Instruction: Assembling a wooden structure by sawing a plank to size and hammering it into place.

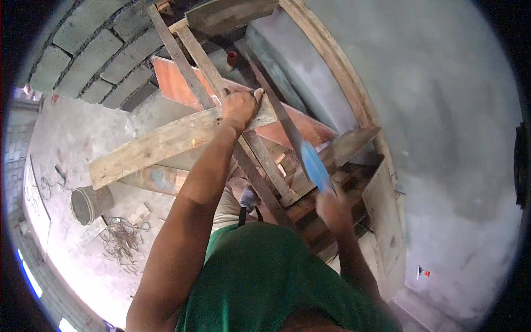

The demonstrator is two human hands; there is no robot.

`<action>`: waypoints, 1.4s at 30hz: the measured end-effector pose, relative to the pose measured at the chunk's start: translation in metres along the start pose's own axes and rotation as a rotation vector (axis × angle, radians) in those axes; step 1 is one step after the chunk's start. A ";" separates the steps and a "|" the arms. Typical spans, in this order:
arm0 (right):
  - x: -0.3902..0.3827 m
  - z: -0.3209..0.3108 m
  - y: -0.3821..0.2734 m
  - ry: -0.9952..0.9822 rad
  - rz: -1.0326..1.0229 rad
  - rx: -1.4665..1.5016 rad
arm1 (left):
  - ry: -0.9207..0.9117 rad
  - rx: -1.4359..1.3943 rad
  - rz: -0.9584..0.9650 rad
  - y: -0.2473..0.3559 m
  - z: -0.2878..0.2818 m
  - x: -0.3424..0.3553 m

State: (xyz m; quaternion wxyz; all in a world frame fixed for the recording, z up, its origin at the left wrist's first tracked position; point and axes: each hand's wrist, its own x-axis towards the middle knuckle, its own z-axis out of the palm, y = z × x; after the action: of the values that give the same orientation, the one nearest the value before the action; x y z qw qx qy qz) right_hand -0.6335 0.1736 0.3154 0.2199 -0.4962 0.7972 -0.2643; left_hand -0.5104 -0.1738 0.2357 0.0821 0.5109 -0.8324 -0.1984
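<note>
My left hand is closed on a weathered plank, gripping it near its right end as it lies across narrower timber strips. My right hand is closed on the blue handle of a hand saw, slightly blurred. The saw's long blade runs up and away beside the plank's right end; whether it touches the wood I cannot tell. An orange board lies beneath the strips.
A block wall stands at upper left, a plastered wall at right. A wooden frame curves beside the strips. A bucket, cables and loose scraps are on the floor. My foot shows below the timber.
</note>
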 end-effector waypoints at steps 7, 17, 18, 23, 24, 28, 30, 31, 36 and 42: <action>0.100 0.025 -0.047 0.039 -0.042 0.046 | 0.047 0.046 0.086 0.005 0.003 0.000; 0.020 -0.013 -0.033 0.144 -0.209 -0.319 | -0.040 0.040 0.010 0.010 -0.003 -0.001; -0.008 -0.028 -0.032 -0.021 0.200 -0.070 | -0.015 0.029 0.003 -0.003 -0.003 -0.006; 0.066 0.008 -0.035 -0.052 -0.281 -0.545 | 0.025 -0.031 0.047 0.003 -0.004 -0.003; 0.108 0.033 -0.034 0.035 -0.113 -0.098 | 0.010 -0.025 0.056 0.011 0.001 0.003; 0.166 0.040 -0.067 0.097 0.080 0.256 | -0.019 -0.038 0.015 0.014 0.006 0.006; 0.147 0.039 -0.061 0.007 0.158 0.498 | 0.054 -0.016 0.070 0.011 0.013 0.001; 0.128 0.037 -0.063 0.008 0.069 0.251 | 0.125 0.024 0.092 -0.004 0.014 -0.001; -0.017 -0.052 -0.060 -0.105 0.214 0.137 | 0.119 0.109 0.059 -0.015 0.005 -0.006; 0.157 0.049 -0.042 0.086 -0.049 0.095 | -0.051 -0.001 0.084 0.016 -0.007 0.000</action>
State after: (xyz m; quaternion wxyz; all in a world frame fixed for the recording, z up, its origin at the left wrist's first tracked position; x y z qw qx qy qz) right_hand -0.6398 0.0053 0.2911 0.2025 -0.4928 0.7800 -0.3282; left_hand -0.5212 -0.1692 0.2482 0.0692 0.4704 -0.8548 -0.2081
